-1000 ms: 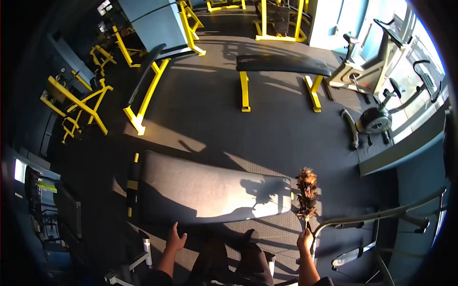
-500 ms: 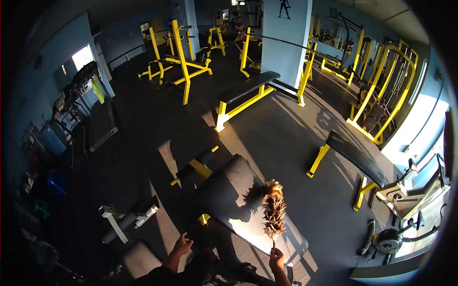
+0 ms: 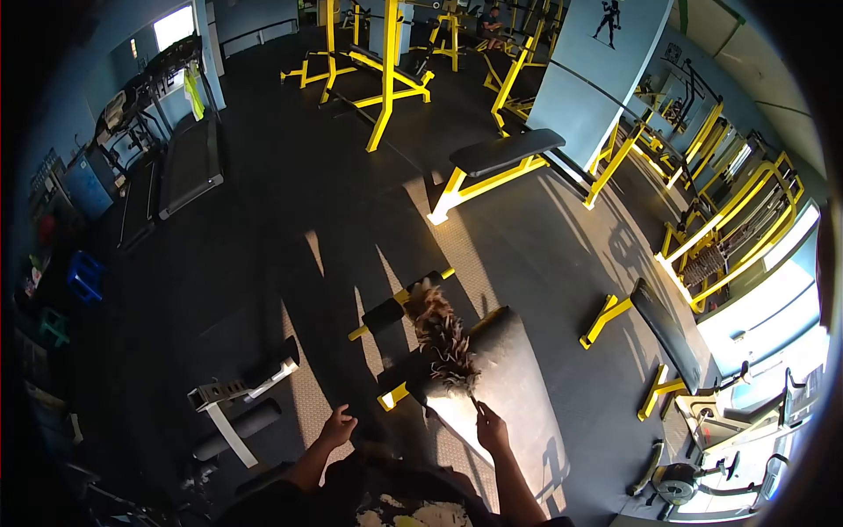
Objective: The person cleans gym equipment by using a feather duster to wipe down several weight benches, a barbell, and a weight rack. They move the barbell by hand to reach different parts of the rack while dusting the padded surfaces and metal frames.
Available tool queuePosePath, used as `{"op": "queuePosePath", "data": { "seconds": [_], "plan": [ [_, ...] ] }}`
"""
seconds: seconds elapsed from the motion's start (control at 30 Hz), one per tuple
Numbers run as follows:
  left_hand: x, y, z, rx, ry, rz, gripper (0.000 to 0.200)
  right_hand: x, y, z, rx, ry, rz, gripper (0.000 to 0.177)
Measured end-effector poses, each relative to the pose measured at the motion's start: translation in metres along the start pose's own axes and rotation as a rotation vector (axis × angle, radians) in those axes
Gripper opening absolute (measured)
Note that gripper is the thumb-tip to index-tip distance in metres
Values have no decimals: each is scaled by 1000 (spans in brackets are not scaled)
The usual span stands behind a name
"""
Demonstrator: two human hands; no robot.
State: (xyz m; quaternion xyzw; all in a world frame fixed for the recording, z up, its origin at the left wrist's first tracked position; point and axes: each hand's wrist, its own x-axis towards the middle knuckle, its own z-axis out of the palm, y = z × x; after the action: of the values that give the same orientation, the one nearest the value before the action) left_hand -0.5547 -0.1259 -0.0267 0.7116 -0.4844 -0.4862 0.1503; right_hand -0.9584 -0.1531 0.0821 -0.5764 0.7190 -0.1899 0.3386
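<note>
Reporting on the head view, the only one supplied: the right hand (image 3: pixel 493 429) is closed round the handle (image 3: pixel 474 400) of a feather duster (image 3: pixel 443 338); the feathers point forward and to the left, away from the person's body; their lower end overlaps the near left part of a padded bench (image 3: pixel 520 378), partly sunlit, and their far end reaches across to a padded roller (image 3: pixel 384 314) with yellow fittings; whether the feathers touch the padding or pass just above it cannot be told.

The left hand (image 3: pixel 337 428) is empty, thumb apart and fingers loosely bent; it is held near the body, between the bench and a white metal frame (image 3: pixel 230 432), touching neither so far as can be seen.

Beyond lie a second bench (image 3: pixel 507 153) with yellow legs, a third bench (image 3: pixel 667 332) to the right, an exercise bike (image 3: pixel 676 485) and a treadmill (image 3: pixel 191 162).

In this inspector's judgement, the step in hand is dusting at the roller end of the bench; a further stroke would call for a steady grip, a light wrist and feathers laid flat against the surface.
</note>
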Motion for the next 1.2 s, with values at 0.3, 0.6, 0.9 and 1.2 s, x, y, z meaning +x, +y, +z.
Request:
{"op": "queuePosePath", "data": {
  "seconds": [0.3,0.6,0.9,1.2],
  "plan": [
    [91,71,-60,-45,-85,-11,64,169,-59,12,-450,-217,158,41],
    [110,11,-77,-91,92,-93,59,249,-48,25,-289,-252,175,45],
    [210,47,-123,-208,125,-225,57,239,-50,3,-104,-145,334,38],
    [417,204,-143,28,-218,123,54,299,-76,41,56,171,544,37]
  ]
}}
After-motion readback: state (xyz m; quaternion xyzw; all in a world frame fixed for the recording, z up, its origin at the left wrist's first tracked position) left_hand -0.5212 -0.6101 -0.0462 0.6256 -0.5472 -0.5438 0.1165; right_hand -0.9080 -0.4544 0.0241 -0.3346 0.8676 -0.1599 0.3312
